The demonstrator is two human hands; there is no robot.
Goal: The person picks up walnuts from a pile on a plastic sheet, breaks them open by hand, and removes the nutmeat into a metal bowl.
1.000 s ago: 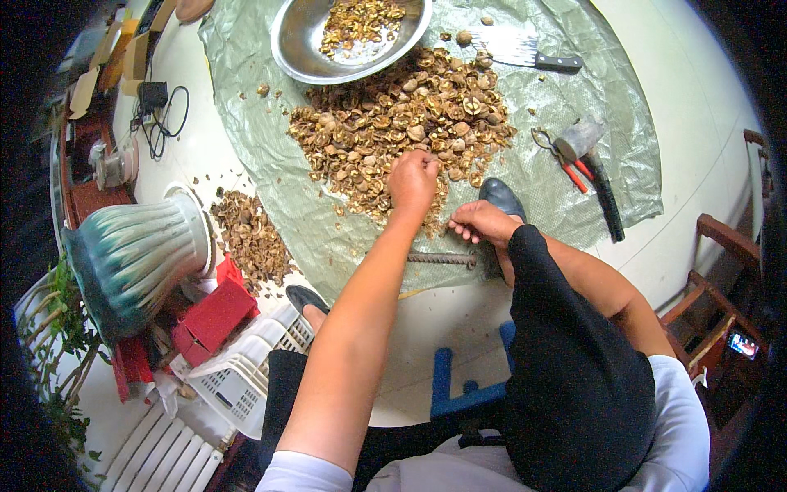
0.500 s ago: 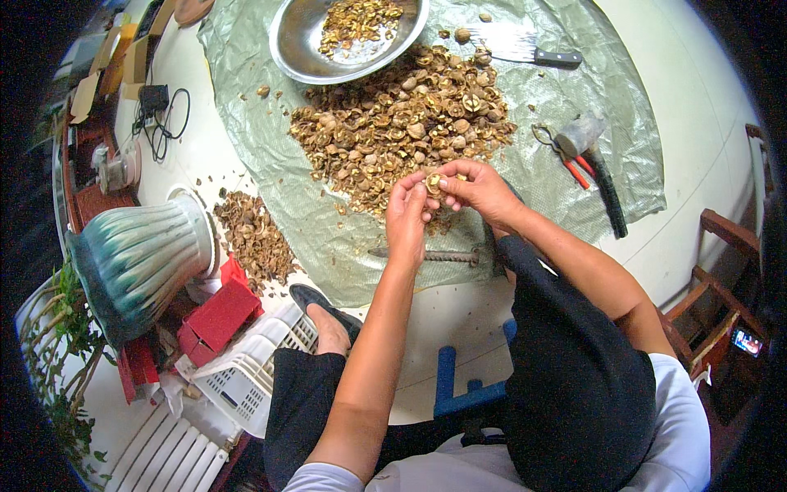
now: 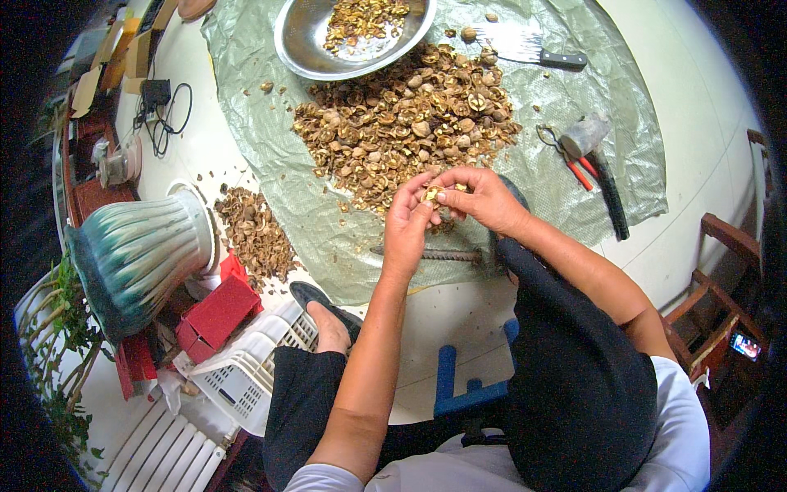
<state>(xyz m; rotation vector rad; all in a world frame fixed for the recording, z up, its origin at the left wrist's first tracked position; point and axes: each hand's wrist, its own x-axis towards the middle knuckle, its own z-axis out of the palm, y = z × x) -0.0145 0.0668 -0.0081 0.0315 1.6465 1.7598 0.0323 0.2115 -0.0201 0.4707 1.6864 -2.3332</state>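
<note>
My left hand point(image 3: 407, 220) and my right hand point(image 3: 488, 199) meet over the lower edge of a pile of cracked walnuts and shells point(image 3: 402, 115), fingers closed around a walnut piece point(image 3: 431, 195) with pale yellow showing. Beneath them a rusty ribbed steel rod point(image 3: 443, 255) lies on the crumpled green plastic sheet point(image 3: 598, 57). Above the pile sits a steel bowl point(image 3: 299, 41) holding kernels. A mallet point(image 3: 586, 134) and red-handled pliers point(image 3: 580, 174) lie to the right; a black-handled knife point(image 3: 564, 61) lies near the top.
Left are a teal ceramic pot point(image 3: 135, 258), heaped shells point(image 3: 254, 230), red box point(image 3: 211, 320), white plastic crates point(image 3: 246, 385), a plant point(image 3: 57, 320) and black cable point(image 3: 168, 123). A wooden chair point(image 3: 730, 238) stands right; blue plastic legs point(image 3: 447, 377) show below my feet.
My right hand has come up from near my shoe to meet my left, which drew back from the pile. Both now grip a walnut piece, tilted slightly since half a second ago.
</note>
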